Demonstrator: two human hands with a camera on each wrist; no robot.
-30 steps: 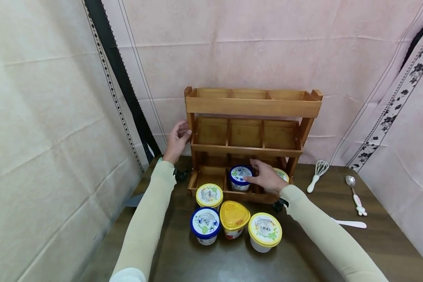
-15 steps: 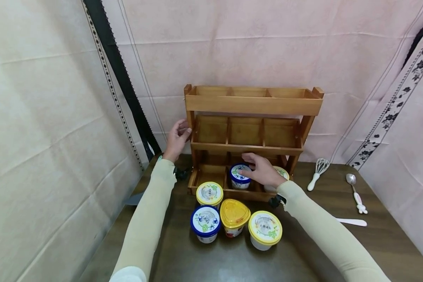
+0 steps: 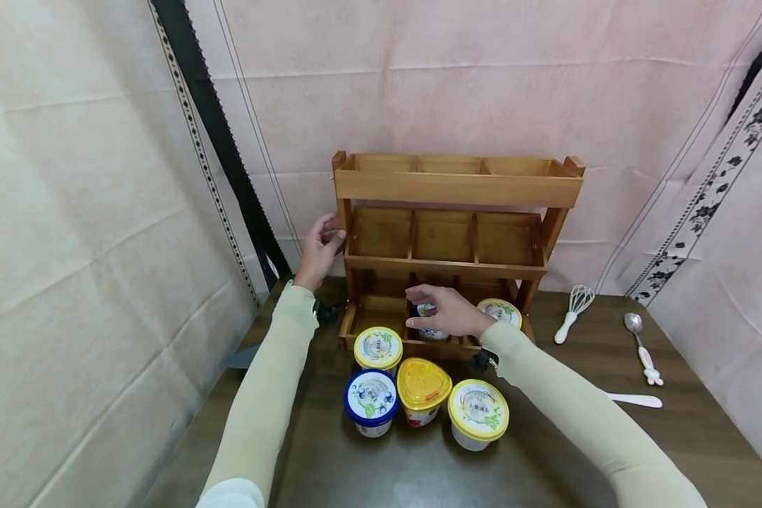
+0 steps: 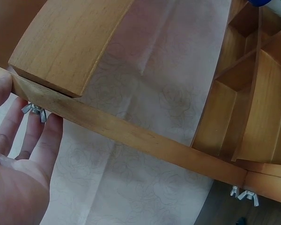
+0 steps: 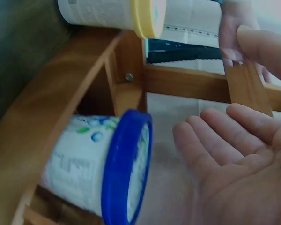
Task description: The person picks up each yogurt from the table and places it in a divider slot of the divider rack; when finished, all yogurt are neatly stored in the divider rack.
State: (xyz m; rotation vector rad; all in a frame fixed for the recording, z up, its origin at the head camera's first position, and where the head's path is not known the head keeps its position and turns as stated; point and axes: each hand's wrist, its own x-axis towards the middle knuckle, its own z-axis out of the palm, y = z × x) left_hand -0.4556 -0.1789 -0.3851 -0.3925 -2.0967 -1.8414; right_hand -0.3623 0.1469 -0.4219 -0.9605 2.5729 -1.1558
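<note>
My left hand (image 3: 319, 255) holds the left side post of a three-tier wooden rack (image 3: 460, 188), thumb on one face and fingers on the other, beside a wing nut (image 4: 35, 110). My right hand (image 3: 447, 312), fingers loosely extended and holding nothing, hovers over the bottom tier. Below it a blue-lidded cup (image 5: 79, 164) stands in the middle compartment, partly hidden in the head view; the right wrist view shows a gap between fingers and lid. In the right compartment is a yellow-lidded cup (image 3: 500, 310), partly covered by my right wrist.
In front of the rack stand two yellow-lidded cups (image 3: 478, 409), a blue-lidded cup (image 3: 371, 398) and a rounded-triangular yellow-lidded cup (image 3: 422, 384). To the right lie a whisk (image 3: 573, 314), a spoon (image 3: 641, 351) and a white handle (image 3: 635, 401). Cloth hangs behind.
My right hand has come off the blue-lidded cup and moved left over it, uncovering more of the right yellow-lidded cup. My left hand stays on the post.
</note>
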